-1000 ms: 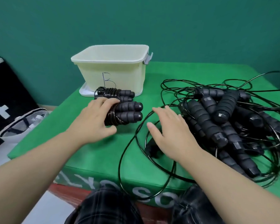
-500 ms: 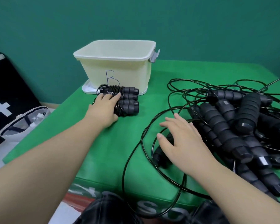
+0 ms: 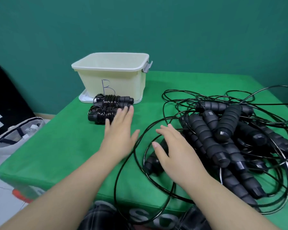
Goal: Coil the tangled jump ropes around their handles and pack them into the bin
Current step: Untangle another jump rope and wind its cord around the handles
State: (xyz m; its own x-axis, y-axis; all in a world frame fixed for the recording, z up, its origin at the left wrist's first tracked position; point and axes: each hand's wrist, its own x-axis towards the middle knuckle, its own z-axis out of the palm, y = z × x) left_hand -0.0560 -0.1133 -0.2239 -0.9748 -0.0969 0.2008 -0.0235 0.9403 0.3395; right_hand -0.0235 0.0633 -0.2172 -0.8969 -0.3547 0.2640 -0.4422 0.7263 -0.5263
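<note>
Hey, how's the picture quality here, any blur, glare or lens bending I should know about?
Head view: even soft light, faint shadows; left hand motion-blurred at its fingertips; small glints on the coiled ropes; wide-angle bending curves the table edges; tangled pile reasonably sharp.

Glossy cords (image 3: 106, 107), matt plastic bin (image 3: 113, 80)

A plain teal wall (image 3: 140, 22) is rising behind the green worktop (image 3: 56, 146); pale floor (image 3: 2, 201) is showing left of the worktop.
</note>
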